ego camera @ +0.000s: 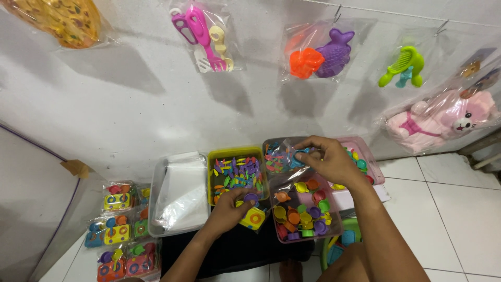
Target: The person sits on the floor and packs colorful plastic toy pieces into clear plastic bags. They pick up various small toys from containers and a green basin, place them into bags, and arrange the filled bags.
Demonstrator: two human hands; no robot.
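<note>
**Filling a clear bag with small toy pieces**

Gathering of small plastic toys into a clear bag [282, 151] is the step judged to be in hand. The bag is held open just above the middle of the frame by the right hand [326, 159], whose fingers are closed on its rim, with what looks like a small blue piece pinched at the fingertips. Below and to the left, a yellow toy block [254, 218] with a purple piece on top is clasped by the left hand [227, 211], the fingers curled around it.

Directly under the hands, several trays are set side by side: a yellow-green tray [211, 172] filled with tiny cutlery, a clear tray [276, 230] of coloured cups and pans, a pink tray [373, 167] at the right, and a white-lined tray [156, 209] at the left. Packed toy sets in bags [117, 230] are stacked at the lower left of the frame. Bagged toys [318, 55] are hung on the wall across the top.

For the next move, it is judged that the bag mouth must be kept wide while the yellow block is brought up and across to it; a steady hold on the thin plastic would be called for.
</note>
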